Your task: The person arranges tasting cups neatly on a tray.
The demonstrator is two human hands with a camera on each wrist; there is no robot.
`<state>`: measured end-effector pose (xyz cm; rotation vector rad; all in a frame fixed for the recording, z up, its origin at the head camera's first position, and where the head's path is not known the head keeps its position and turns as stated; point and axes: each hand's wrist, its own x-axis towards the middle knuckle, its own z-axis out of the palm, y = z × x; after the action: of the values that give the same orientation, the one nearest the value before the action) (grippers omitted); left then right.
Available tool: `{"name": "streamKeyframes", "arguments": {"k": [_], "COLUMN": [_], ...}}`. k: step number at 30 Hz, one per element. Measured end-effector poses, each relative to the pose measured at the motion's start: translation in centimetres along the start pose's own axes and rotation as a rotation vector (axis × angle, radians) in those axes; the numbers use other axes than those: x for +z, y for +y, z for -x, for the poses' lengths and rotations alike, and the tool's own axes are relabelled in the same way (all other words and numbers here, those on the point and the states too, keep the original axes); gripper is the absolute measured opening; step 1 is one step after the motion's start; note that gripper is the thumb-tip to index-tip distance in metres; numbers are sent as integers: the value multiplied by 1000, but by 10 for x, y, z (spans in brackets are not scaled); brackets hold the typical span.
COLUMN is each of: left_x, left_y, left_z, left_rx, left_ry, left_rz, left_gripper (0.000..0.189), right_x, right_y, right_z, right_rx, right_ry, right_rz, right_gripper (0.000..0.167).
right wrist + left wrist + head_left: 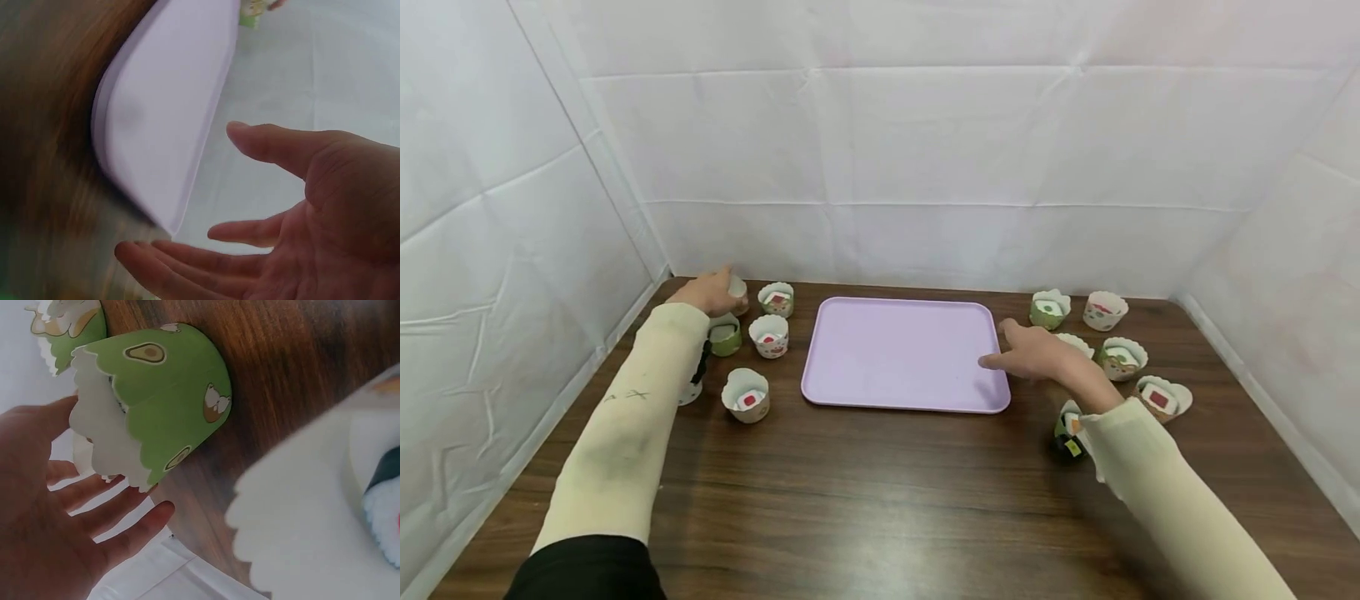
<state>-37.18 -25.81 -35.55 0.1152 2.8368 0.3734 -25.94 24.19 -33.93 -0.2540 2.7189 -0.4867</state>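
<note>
My left hand (707, 293) is at the back left of the table, by a pale paper cup (738, 293). In the left wrist view its fingers are spread beside the scalloped rim of a green avocado-print paper cup (165, 394); the thumb tip is hidden behind that rim. Close to that camera, a white cup (294, 506) contains a sushi roll piece (384, 506). My right hand (1033, 352) hovers over the right edge of the lilac tray (902, 354), thumb apart from the fingers and nothing between them. Behind this hand, a scalloped cup (1077, 343) is partly covered.
More paper cups holding sushi-like pieces stand at left, including a white cup (769, 335) and a beige cup (747, 396). At right are a green cup (1049, 309), a pink-white cup (1105, 311) and a dark piece (1071, 448) beside the sleeve. White cloth (910, 167) encloses the table.
</note>
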Motion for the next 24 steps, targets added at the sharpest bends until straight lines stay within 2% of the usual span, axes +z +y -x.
{"name": "streamKeyframes", "arguments": {"k": [7,15,24], "left_x": [2,3,0], "left_y": [0,4,1], "left_z": [-4,5,11], "left_rx": [-5,-46,-33], "left_ry": [50,21,72], "left_rz": [-53,14,21], "left_gripper": [79,73,74], "right_x": [7,14,21], "right_y": [0,-2,-1], "right_z": [2,2,3], "right_rx": [17,51,64], "right_ry": [16,27,18], "right_rz": [-104,-110,-150], "right_gripper": [84,85,91]}}
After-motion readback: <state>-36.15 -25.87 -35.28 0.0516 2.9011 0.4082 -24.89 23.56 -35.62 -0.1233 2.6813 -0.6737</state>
